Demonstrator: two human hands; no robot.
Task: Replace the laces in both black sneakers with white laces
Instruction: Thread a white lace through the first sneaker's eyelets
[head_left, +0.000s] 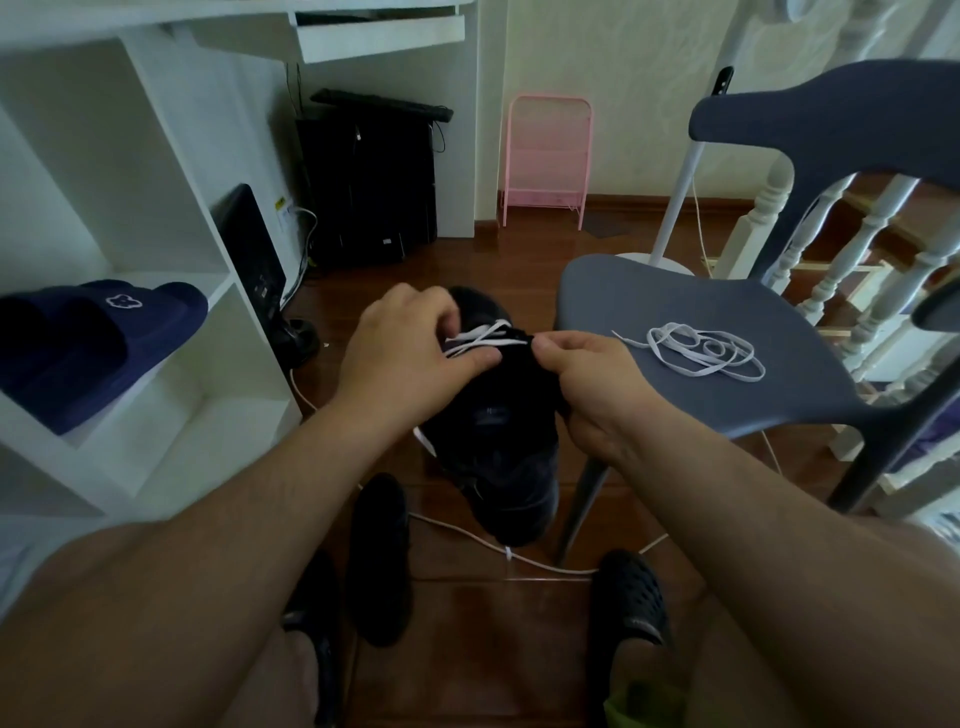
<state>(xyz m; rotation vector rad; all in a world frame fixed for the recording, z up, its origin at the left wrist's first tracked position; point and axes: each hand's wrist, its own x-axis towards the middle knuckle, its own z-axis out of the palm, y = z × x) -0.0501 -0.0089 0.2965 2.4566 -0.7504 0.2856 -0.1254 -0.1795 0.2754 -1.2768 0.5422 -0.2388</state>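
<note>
A black sneaker (498, 431) is held up in front of me, toe pointing away. A white lace (483, 340) crosses its front eyelets. My left hand (405, 358) pinches that lace on the shoe's left side. My right hand (597, 379) grips the sneaker's right edge, its fingertips pinching at the eyelet row. A second black sneaker (379, 556) lies on the floor below. A loose white lace (701, 353) lies coiled on the seat of a grey-blue chair (649, 296) to the right.
White shelving (156, 249) at the left holds navy slippers (88, 343). A white cable (498, 551) runs across the wooden floor. My feet in black clogs (628, 603) are at the bottom. A stair railing (831, 260) stands behind the chair.
</note>
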